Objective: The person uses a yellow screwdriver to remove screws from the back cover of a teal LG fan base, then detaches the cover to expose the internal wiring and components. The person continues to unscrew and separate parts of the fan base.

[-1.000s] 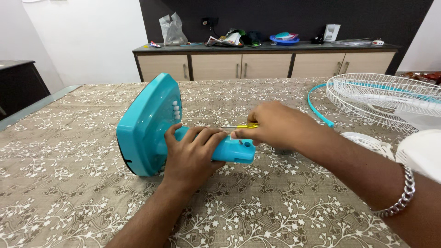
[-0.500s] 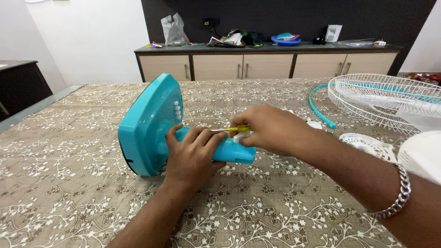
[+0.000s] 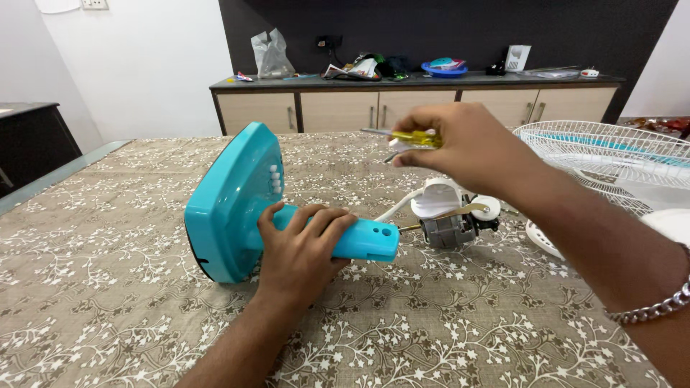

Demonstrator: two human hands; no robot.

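A turquoise fan base with its neck (image 3: pixel 230 201) lies on its side on the patterned tablecloth. My left hand (image 3: pixel 302 248) grips the neck and presses it down. My right hand (image 3: pixel 460 147) is raised above the table, shut on a yellow-handled screwdriver (image 3: pixel 406 136) whose shaft points left. Below that hand, at the open end of the neck, lies the grey fan motor (image 3: pixel 449 226) with a white cover and white cable.
White wire fan guard (image 3: pixel 611 154) rests at the right, with a turquoise ring under it. A white fan part (image 3: pixel 672 226) lies at the right edge. A sideboard (image 3: pixel 402 100) with clutter stands behind the table (image 3: pixel 108 302); a dark cabinet (image 3: pixel 32 136) at left.
My right hand has lifted the screwdriver up and away from the neck, uncovering the motor. My left hand keeps its hold on the neck.
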